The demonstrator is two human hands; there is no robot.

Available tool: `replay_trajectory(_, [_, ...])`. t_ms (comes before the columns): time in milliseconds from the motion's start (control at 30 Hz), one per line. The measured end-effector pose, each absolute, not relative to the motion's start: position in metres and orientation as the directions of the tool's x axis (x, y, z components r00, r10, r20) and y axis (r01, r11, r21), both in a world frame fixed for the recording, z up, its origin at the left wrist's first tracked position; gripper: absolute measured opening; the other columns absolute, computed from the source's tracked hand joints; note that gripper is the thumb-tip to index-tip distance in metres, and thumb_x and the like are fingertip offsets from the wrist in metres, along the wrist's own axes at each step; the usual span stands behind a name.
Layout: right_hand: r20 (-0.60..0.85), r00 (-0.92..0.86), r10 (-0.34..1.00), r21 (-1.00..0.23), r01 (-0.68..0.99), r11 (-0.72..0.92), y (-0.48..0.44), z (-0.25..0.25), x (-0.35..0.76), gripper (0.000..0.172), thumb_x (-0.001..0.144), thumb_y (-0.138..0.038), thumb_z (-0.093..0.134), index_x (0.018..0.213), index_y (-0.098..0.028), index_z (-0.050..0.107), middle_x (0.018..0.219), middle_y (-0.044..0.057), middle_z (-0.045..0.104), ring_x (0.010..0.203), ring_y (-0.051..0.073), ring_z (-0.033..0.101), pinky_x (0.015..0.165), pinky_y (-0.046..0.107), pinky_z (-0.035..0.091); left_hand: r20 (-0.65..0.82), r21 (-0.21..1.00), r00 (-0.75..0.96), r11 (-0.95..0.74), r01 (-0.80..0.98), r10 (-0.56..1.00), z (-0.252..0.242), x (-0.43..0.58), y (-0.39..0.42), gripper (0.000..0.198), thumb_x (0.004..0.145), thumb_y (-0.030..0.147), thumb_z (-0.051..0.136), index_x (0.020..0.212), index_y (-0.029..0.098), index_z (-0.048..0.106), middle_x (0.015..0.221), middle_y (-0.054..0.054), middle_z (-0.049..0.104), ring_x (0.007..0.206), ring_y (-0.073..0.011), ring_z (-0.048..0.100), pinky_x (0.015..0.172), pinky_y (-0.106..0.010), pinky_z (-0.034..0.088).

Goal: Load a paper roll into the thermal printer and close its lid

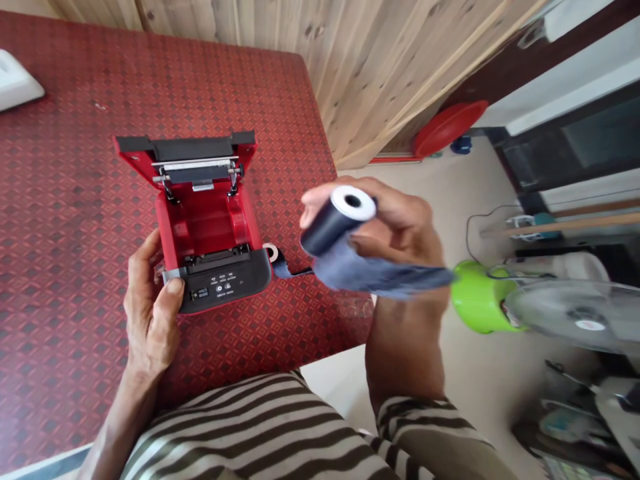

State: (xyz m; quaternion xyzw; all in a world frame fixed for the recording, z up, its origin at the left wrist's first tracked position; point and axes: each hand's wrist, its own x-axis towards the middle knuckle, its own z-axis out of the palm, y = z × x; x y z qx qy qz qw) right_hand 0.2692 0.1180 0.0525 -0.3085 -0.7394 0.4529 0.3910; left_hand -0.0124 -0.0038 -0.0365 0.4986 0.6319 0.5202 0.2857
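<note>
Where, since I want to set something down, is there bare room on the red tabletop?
The red tabletop is bare between the red device and the wooden panelling, and left of the left hand, nearer than the white object. Crowded: the device's right, where a loose roll lies and the right hand holds a dark roll.

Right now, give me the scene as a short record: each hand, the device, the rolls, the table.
Left hand: grips the red device at its left front corner, thumb on top
Device: on the table, lid open and tilted up
Right hand: raised, holding a dark roll, white end toward the camera
Strip: loose, blue-grey, blurred, below the held roll
Second roll: right of the device; contact unclear
Table: red, patterned
</note>
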Motion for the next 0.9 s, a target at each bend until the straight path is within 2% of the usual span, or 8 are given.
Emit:
replay_trajectory(67, [0.303,-0.633,0.713,-0.821,0.206,0.532,0.112,0.075,0.258,0.034,0.108,-0.04,0.075,0.138,-0.025,0.073,0.126,0.004,0.081,0.114,0.023,0.077,0.102,0.042,0.065,0.166,0.942,-0.332,-0.05,0.331,0.929,-0.037,-0.012,-0.004,0.065,0.104,0.056,0.063,0.164,0.032,0.061,0.153,-0.007,0.07,0.136,-0.0337,0.067,0.112,-0.049,0.056])
replay_trajectory(167, [0.281,-0.746,0.604,-0.544,0.395,0.74,0.111,0.077,0.22,0.024,0.107,-0.018,0.073,0.131,-0.018,0.073,0.123,0.007,0.08,0.121,0.025,0.073,0.11,0.045,0.06,0.181,0.94,-0.315,-0.069,0.334,0.932,-0.037,-0.012,-0.004,0.063,0.106,0.054,0.063,0.164,0.029,0.06,0.153,-0.008,0.07,0.134,-0.0309,0.068,0.109,-0.045,0.056])
replay_trajectory(233, [0.225,-0.785,0.577,-0.378,0.475,0.794,0.113,0.067,0.192,0.017,0.109,-0.01,0.063,0.12,-0.016,0.074,0.116,0.009,0.08,0.117,0.026,0.071,0.109,0.046,0.059,0.187,0.934,-0.311,-0.071,0.351,0.932,-0.036,-0.012,-0.004,0.063,0.106,0.055,0.062,0.163,0.029,0.06,0.153,-0.009,0.069,0.134,-0.0304,0.068,0.108,-0.045,0.057])
replay_trajectory(367, [0.049,-0.801,0.597,-0.217,0.575,0.789,0.118,0.052,0.153,0.03,0.112,-0.003,0.047,0.112,-0.012,0.076,0.105,0.012,0.079,0.111,0.027,0.069,0.1,0.042,0.059,0.165,0.935,-0.284,-0.058,0.351,0.945,-0.035,-0.014,-0.006,0.064,0.108,0.057,0.06,0.166,0.03,0.057,0.155,-0.011,0.066,0.141,-0.0329,0.064,0.114,-0.049,0.054])
replay_trajectory(533, [-0.16,-0.768,0.62,-0.138,0.639,0.756,0.126,0.057,0.137,0.033,0.11,-0.002,0.048,0.111,-0.012,0.079,0.11,0.016,0.082,0.119,0.029,0.072,0.099,0.04,0.056,0.147,0.939,-0.281,-0.045,0.34,0.948,-0.035,-0.014,-0.008,0.065,0.108,0.058,0.06,0.166,0.03,0.056,0.155,-0.012,0.065,0.139,-0.0345,0.064,0.115,-0.053,0.053])
replay_trajectory(633, [-0.202,-0.74,0.641,-0.099,0.667,0.739,0.132,0.058,0.133,0.031,0.109,-0.004,0.052,0.111,-0.013,0.082,0.109,0.016,0.082,0.111,0.029,0.076,0.09,0.039,0.059,0.148,0.933,-0.276,-0.041,0.357,0.95,-0.035,-0.014,-0.008,0.063,0.108,0.059,0.059,0.166,0.035,0.055,0.155,-0.01,0.065,0.137,-0.0341,0.063,0.113,-0.054,0.054])
replay_trajectory(767, [-0.189,-0.737,0.649,-0.125,0.674,0.728,0.139,0.046,0.132,0.027,0.106,-0.005,0.059,0.107,-0.018,0.083,0.107,0.014,0.082,0.101,0.029,0.079,0.085,0.04,0.062,0.164,0.935,-0.288,-0.056,0.35,0.943,-0.037,-0.013,-0.008,0.061,0.107,0.058,0.061,0.165,0.038,0.056,0.156,-0.009,0.065,0.134,-0.0341,0.065,0.113,-0.056,0.053])
replay_trajectory(900, [-0.075,-0.758,0.648,-0.268,0.641,0.72,0.142,0.036,0.14,0.025,0.105,-0.005,0.064,0.1,-0.02,0.083,0.106,0.013,0.083,0.104,0.03,0.079,0.092,0.044,0.065,0.135,0.95,-0.309,-0.034,0.311,0.941,-0.037,-0.014,-0.007,0.062,0.104,0.058,0.064,0.163,0.039,0.059,0.153,-0.009,0.067,0.135,-0.0337,0.065,0.114,-0.056,0.052])
